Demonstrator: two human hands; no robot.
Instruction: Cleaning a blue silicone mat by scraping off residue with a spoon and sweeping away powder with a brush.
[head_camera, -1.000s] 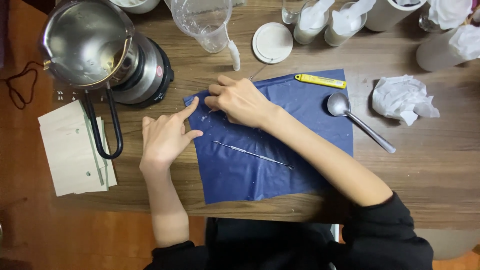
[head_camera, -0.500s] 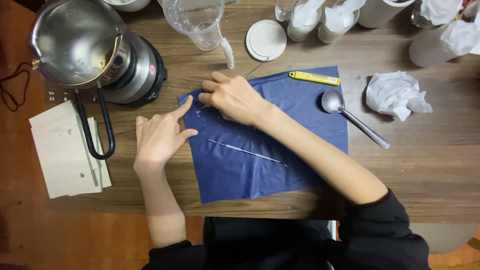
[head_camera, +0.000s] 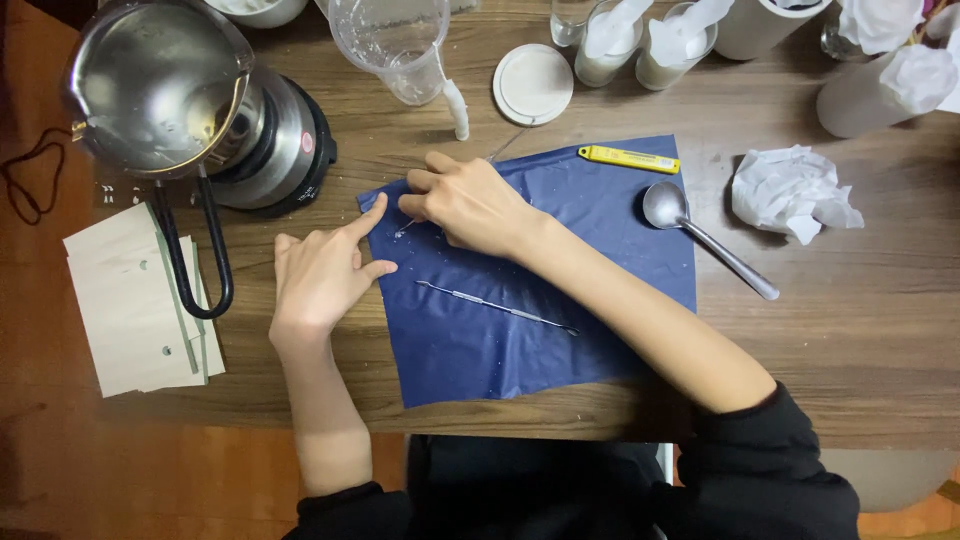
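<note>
The left hand (head_camera: 322, 272) lies open, its forefinger on the blue sheet's (head_camera: 560, 350) left edge. The right hand (head_camera: 470, 203) pinches a thin metal pin (head_camera: 408, 227) there. A slim metal tool (head_camera: 497, 306) lies near.

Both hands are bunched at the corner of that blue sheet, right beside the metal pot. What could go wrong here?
The left hand pins the blue sheet near the metal pot's black handle; a careless elbow might knock the pot. The right hand works something small, so a slip could scatter the white flecks on the sheet. If the sheet shifts, the thin metal pick may roll off the table edge.
</note>
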